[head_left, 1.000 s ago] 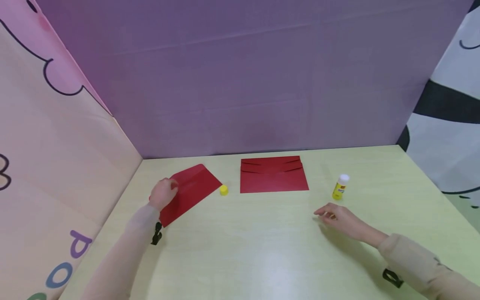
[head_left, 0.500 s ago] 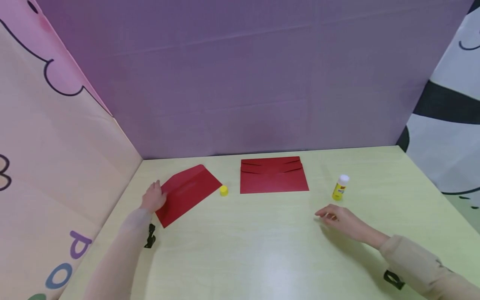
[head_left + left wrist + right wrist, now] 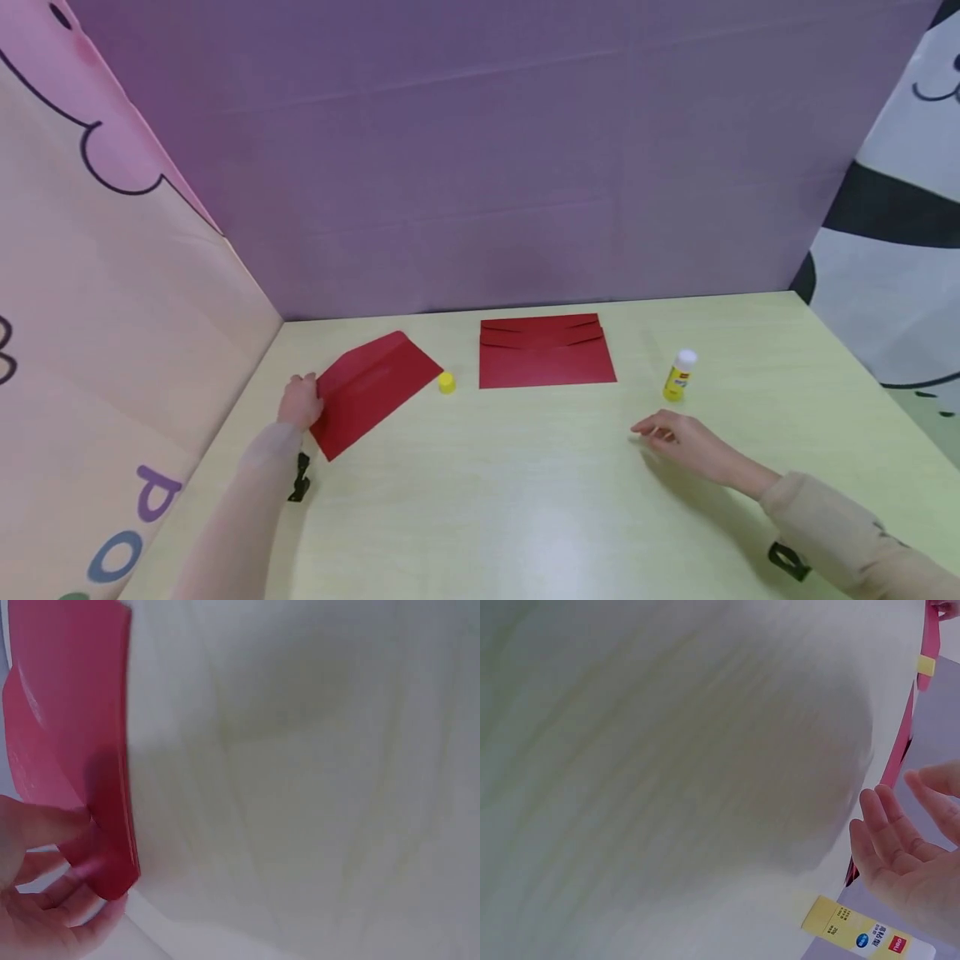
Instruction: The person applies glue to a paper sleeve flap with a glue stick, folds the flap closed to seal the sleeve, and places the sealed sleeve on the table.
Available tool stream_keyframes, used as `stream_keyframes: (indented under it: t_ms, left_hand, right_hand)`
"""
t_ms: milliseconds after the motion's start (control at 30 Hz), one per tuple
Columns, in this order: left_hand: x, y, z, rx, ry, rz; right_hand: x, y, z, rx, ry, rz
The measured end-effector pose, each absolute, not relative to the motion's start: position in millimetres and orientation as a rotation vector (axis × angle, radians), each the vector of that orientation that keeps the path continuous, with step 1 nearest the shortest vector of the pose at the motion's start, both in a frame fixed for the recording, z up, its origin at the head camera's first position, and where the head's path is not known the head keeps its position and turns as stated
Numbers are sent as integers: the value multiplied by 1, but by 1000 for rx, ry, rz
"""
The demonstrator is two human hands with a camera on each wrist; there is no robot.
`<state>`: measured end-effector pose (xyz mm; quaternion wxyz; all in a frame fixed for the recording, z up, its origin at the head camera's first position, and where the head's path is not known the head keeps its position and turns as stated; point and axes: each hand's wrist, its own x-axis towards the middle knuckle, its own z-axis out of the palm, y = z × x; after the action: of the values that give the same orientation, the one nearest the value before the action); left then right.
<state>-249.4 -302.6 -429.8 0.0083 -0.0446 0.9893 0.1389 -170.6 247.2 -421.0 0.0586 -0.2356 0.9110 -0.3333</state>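
My left hand (image 3: 302, 403) is at the left end of a red envelope (image 3: 378, 383). In the left wrist view the thumb (image 3: 60, 825) lies over the envelope's near end and the other fingers are beneath, pinching it. That envelope lies slanted, its far right corner close to a small yellow cap (image 3: 447, 382). My right hand (image 3: 678, 442) hovers over the table at the right with loosely bent fingers and nothing in it. Just beyond it a yellow glue stick (image 3: 677, 377) with a white top stands upright.
A second red envelope (image 3: 547, 360) with folded flaps lies at the back middle of the pale wooden table (image 3: 480, 492). A purple cloth wall (image 3: 480, 167) rises behind the table, and a printed panel (image 3: 135, 333) borders it on the left.
My left hand has shifted left from over the red envelope to its left end and now pinches it there. The right hand stays in place.
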Motion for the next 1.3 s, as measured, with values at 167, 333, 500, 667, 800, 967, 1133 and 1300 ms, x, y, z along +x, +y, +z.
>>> stream_keyframes:
  t_ms: [167,333,500,667,800,967,1133,1300]
  left_hand:
    - [-248,-311,-431,-160,3099,547]
    - [-250,-322,-431,-191,3094,793]
    - [-252,-327,-423,-205,3129,932]
    - [-278,-359,-447,-183,3115,1099]
    - [-306,-392,-479,-40,3122,1317]
    - [-272,-337,-415,-141,3132,1190]
    - [-252,-296,-376,-70,3142,1125]
    - [-253,-274,-369,-16,3099,1201]
  right_hand:
    - [-171,248,-422,-693,2767,-1005]
    - [-170,249,-423,-662,2773,-1008]
    - [-170,249,-423,-649,2764,-1017]
    - [-170,249,-423,-662,2761,-1019]
    - [-170,250,-422,-670,2767,-1015]
    - [-169,250,-421,-680,2763,-1022]
    - [-170,250,-422,-685,2763,-1026]
    - [-171,251,-423,-705,2778,-1022]
